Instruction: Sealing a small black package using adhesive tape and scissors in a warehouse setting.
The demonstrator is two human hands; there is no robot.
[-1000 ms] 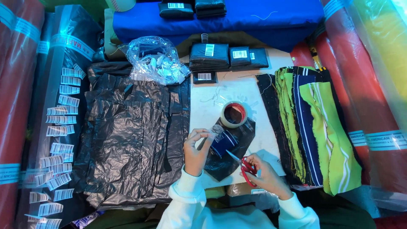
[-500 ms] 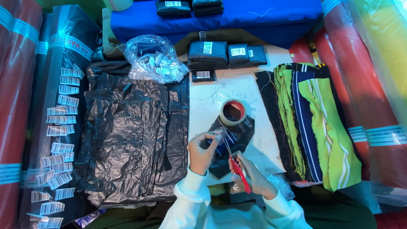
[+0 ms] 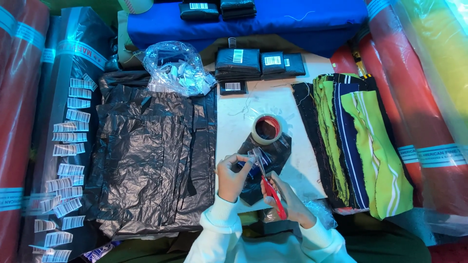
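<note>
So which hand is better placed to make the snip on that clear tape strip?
Right. The right hand already grips the red-handled scissors, blades raised at the clear tape strip; the left hand is busy pinching it taut.

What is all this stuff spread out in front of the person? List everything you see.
Tape roll: one, tan with a red core, on the white table.
Scissors: one pair, red handles, in the right hand.
Small black packet: one, under the hands, clear tape stretched over it.
Black plastic sheets: a pile, left of the table.
Clear bag: one, holding small white slips, at the pile's top.
Barcode stickers: many, white, far left.
Folded black packets: several, labelled, at the table's top.
Fabric stack: green, navy, striped, right.
Fabric rolls: red, yellow, at the sides.
Left hand: pinches the tape.
Right hand: grips the scissors.
</note>
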